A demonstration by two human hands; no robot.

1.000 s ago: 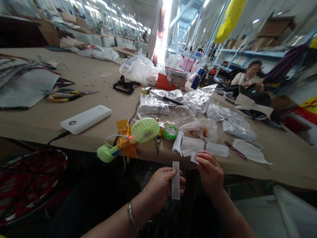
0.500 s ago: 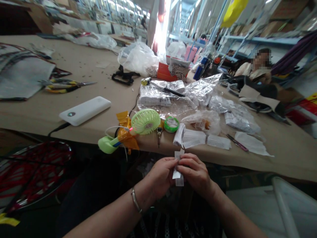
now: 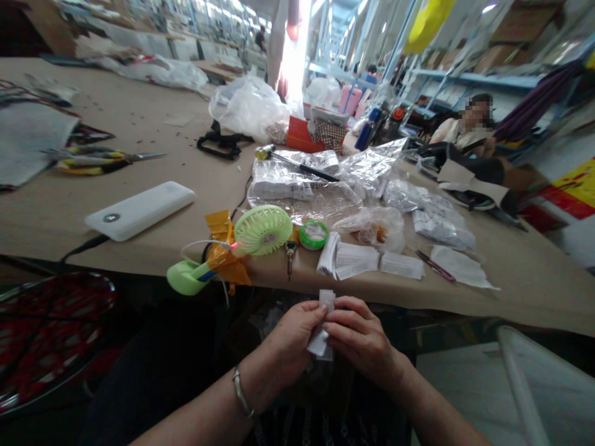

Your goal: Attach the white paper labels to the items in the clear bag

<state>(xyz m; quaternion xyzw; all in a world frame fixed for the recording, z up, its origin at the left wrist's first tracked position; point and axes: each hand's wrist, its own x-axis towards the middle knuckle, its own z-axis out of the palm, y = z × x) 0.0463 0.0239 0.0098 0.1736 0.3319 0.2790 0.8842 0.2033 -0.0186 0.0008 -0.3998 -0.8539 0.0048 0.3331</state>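
Observation:
Just beyond the table's front edge, my left hand (image 3: pixel 289 333) pinches small white label strips (image 3: pixel 326 300) between thumb and fingers. My right hand (image 3: pixel 367 339) holds the same strips from the other side, its fingertips pressed against them. One strip is folded or slants down to the left, and a more see-through piece hangs below it. Closest to the hands on the table are a curved white stack of labels (image 3: pixel 328 254), a flat pile of printed labels (image 3: pixel 356 260) and a smaller pile (image 3: pixel 402 265).
A green fan (image 3: pixel 263 230) is taped at the table edge, beside a small pointed tool (image 3: pixel 290 259) and a round green container (image 3: pixel 313 234). A white power bank (image 3: pixel 142 210), pliers (image 3: pixel 93 160), a hammer (image 3: pixel 297 163) and plastic bags (image 3: pixel 372 226) lie around. A person (image 3: pixel 465 127) sits beyond.
The view has shifted slightly, so the table things sit further left. Both hands keep hold of the strips; the front strip now tilts down and to the left.

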